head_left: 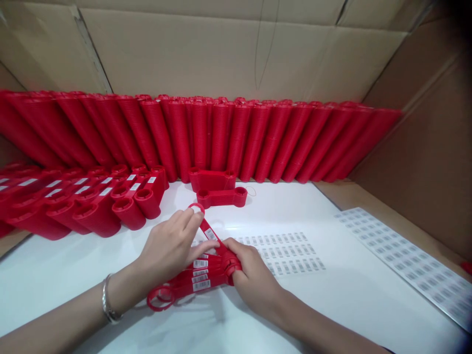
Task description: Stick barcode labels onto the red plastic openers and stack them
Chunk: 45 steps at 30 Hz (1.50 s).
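Observation:
My right hand [254, 275] is closed round the near-stacked ring ends of several flat red plastic strips [201, 284], which fan out to the left. White barcode labels show on these strips. My left hand [175, 238] is closed on the uppermost strip [211, 233], fingers by its far ring and thumb by its label. That strip stands apart from the others at a steep angle. Under my left wrist, the free ring of a lower strip [161, 299] pokes out. Part of the fan is hidden behind my left hand.
Tall stacks of red strips [219, 137] line the cardboard wall [202, 54]. Labelled stacks [96, 214] stand at left, and two short stacks [221, 197] sit ahead. Barcode label sheets lie on the white table [287, 307] behind my right hand and on the right [405, 260].

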Motion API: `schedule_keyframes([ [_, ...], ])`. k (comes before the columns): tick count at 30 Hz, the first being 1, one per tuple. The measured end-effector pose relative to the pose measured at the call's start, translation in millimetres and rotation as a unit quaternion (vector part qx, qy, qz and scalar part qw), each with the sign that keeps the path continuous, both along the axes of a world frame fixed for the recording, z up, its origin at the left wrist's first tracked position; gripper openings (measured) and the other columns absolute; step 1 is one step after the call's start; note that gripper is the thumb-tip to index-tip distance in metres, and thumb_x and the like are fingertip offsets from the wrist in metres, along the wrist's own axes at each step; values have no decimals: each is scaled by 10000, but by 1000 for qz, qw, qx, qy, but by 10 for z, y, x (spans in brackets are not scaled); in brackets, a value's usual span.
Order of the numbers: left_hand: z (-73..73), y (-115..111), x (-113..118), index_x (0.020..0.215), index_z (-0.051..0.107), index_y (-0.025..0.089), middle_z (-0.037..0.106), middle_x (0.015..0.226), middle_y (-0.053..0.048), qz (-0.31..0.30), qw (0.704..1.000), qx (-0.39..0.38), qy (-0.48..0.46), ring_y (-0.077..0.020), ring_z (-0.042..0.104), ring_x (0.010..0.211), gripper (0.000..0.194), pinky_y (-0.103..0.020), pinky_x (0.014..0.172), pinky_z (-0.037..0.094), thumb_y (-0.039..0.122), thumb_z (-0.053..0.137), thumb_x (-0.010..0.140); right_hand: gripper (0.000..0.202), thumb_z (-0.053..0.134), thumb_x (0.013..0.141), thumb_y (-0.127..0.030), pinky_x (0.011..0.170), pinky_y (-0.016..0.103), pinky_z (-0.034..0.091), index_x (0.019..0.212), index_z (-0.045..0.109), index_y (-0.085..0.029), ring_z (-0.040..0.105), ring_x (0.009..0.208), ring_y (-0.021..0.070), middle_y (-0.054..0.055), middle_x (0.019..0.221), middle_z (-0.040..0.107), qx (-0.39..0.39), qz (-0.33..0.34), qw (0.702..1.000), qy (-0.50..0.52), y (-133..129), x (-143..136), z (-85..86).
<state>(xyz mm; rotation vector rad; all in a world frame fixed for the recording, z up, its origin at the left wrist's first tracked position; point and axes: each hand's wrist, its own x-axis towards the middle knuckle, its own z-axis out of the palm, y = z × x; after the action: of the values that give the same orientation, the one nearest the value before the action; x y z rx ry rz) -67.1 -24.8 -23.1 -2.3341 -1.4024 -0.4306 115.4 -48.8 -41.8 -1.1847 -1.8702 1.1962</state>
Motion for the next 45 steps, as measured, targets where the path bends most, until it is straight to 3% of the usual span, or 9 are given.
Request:
schedule_keyframes([
  [4,83,100,-76,1122,418,179,612,935,-65,76,996,-46,-27,-224,603,797,420,-254,480,356,515,320,890,330,342,584,-5,589,238,351,776,542,-184,513,656,142,5,727,590,-10,7,1000,14,-10,-12,6],
  [7,128,145,-137,1110,404,205,615,869,-28,52,986,-130,-92,-197,606,758,299,-267,548,408,400,267,930,306,338,594,-10,581,237,349,755,528,-187,517,652,141,-3,710,583,-15,1,1000,21,7,-9,-10],
  [10,129,164,-175,1099,409,191,585,800,-24,44,982,-136,-122,-193,585,729,255,-287,592,427,316,279,918,285,326,582,-10,554,231,331,720,498,-190,508,634,135,-14,686,570,-23,-16,999,24,44,8,-32],
  [15,144,196,-201,993,483,152,558,940,-88,-35,991,-124,-21,-213,529,863,252,-309,679,429,130,286,837,256,330,597,-21,548,227,334,715,480,-192,495,613,126,-21,673,563,-33,-40,998,43,83,20,-43],
  [18,199,233,-260,839,520,174,573,828,-54,-55,978,-198,44,-193,530,756,174,-293,636,412,168,347,817,260,338,605,-27,556,228,349,729,498,-189,511,636,135,-13,692,573,-39,-41,997,44,76,9,-48],
  [21,209,303,-377,773,538,195,583,713,-18,-24,955,-294,33,-167,545,650,208,-270,586,395,248,351,847,267,343,630,-36,566,233,368,766,516,-188,530,652,145,-4,714,591,-57,-25,997,46,56,-7,-56],
  [27,8,441,-575,919,584,211,595,920,-43,-31,934,-357,-1,-181,574,781,212,-277,678,416,287,404,835,241,374,623,-29,547,231,344,736,519,-184,520,640,147,0,681,578,-56,-17,998,4,41,-13,-67],
  [33,-41,446,-561,774,537,200,581,798,-25,-6,941,-337,10,-177,553,712,124,-265,602,391,291,456,797,259,385,634,-28,553,230,337,763,548,-183,514,636,144,4,685,590,-52,-13,998,-24,55,-5,-66],
  [45,55,324,-362,801,566,195,606,851,-36,17,963,-254,89,-188,589,762,136,-256,555,372,199,435,839,274,355,620,-5,561,231,345,749,518,-184,527,658,143,3,707,576,-51,-10,998,-28,78,12,-78],
])
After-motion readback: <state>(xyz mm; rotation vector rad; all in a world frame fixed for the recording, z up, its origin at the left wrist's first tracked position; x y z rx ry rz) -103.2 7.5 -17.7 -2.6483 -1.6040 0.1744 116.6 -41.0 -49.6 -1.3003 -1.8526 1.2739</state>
